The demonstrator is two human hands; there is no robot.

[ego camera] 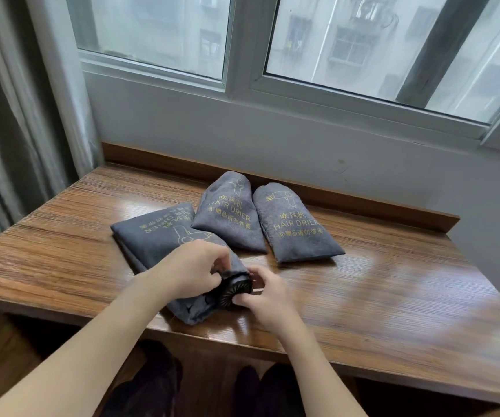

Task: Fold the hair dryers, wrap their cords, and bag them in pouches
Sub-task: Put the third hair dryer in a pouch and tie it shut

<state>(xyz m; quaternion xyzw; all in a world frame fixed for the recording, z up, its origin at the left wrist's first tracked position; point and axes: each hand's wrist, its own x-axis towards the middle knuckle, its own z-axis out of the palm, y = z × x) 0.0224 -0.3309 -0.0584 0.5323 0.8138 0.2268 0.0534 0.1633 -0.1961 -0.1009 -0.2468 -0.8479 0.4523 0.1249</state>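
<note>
A grey pouch (152,236) with gold "HAIR DRIER" print lies on the wooden table (378,290), its mouth towards me. The black round end of a hair dryer (236,291) pokes out of that mouth. My left hand (191,266) pinches the pouch's upper rim over the dryer. My right hand (265,291) grips the dryer's end at the lower right of the opening. Two more filled grey pouches lie side by side behind: the middle pouch (227,212) and the right pouch (295,224). Their mouths face away or are hidden.
A raised wooden lip (363,200) runs along the table's back edge under a white wall and window. Grey curtains (11,130) hang at the left. Dark shapes, perhaps shoes (248,389), sit under the table's front edge.
</note>
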